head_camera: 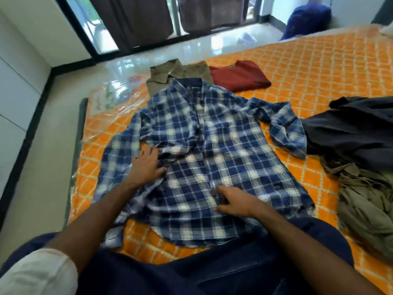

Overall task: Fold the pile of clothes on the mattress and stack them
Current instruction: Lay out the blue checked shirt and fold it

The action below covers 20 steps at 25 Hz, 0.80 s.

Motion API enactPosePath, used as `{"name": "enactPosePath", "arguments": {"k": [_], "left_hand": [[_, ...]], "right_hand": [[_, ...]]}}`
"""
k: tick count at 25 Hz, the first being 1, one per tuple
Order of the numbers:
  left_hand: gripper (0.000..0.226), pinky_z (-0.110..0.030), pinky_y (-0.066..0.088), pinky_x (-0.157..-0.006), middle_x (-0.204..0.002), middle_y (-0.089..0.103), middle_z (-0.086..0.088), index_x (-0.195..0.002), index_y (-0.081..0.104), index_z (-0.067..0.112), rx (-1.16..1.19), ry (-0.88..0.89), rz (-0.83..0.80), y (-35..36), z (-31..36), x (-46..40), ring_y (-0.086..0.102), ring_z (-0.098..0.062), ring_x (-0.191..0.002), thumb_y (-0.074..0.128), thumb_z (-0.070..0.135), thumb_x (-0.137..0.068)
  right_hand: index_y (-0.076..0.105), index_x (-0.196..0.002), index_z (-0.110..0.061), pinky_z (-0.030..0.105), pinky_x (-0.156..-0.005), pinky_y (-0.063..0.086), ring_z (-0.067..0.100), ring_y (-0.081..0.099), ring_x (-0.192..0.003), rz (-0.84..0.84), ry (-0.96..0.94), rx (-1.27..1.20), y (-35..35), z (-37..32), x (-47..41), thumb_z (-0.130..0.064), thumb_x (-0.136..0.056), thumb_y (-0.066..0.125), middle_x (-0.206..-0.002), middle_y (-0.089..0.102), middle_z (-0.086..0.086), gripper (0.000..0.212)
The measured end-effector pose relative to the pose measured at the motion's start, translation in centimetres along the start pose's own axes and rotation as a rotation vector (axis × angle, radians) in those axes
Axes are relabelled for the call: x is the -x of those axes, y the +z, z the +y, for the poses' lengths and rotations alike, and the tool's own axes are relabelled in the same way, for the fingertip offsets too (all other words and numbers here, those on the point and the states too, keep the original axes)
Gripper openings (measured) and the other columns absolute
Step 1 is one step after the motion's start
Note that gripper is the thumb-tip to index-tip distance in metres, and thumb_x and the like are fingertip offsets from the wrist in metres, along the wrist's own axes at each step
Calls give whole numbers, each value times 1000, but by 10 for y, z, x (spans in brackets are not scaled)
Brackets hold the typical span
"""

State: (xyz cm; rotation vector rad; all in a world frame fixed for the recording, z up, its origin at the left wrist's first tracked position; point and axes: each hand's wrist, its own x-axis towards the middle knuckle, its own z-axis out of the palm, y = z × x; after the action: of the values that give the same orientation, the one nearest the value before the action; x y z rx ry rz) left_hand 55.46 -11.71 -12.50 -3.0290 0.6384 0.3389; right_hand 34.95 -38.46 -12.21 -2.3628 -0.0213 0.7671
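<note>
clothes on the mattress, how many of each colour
blue plaid shirt: 1, spread flat
olive shirt: 1, folded
red top: 1, folded
dark garment: 1, unfolded
khaki garment: 1, crumpled
total: 5 that can be told apart; the pile at the right may hide more

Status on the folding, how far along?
Done: olive shirt and red shirt lie folded side by side, not stacked. In hand: plaid shirt spread flat, left hand and right hand on it. Left: dark garment and khaki garment, unfolded.
</note>
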Motion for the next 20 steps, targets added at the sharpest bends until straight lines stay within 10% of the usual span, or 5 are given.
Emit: {"name": "enactPosePath", "arguments": {"k": [7,15,20], "left_hand": [[115,-51,48,-101,-150,36,-17,-155,17,15,-26,-176,-126,8,-81,30,47,-36,-131,71,75,-72],[87,-50,52,-91,-141,36,-15,-138,32,13,-16,-98,-153,3,-96,54,51,-35,-117,72,63,-79],[38,-52,37,-103,-134,41,-9,-115,58,21,-214,55,-131,-7,-71,63,41,-30,-123,60,50,-90]], "right_hand": [[55,-128,-11,39,-65,61,32,72,-82,-344,112,-473,11,-45,0,-26,-100,64,-109,70,24,33],[62,-114,-16,40,-79,60,24,69,-86,195,-39,-378,32,-142,-93,-20,-102,58,-97,70,7,14],[62,-114,-12,29,-73,52,12,61,-80,177,36,-618,46,-176,-124,-23,-103,58,-100,66,3,17]]}}
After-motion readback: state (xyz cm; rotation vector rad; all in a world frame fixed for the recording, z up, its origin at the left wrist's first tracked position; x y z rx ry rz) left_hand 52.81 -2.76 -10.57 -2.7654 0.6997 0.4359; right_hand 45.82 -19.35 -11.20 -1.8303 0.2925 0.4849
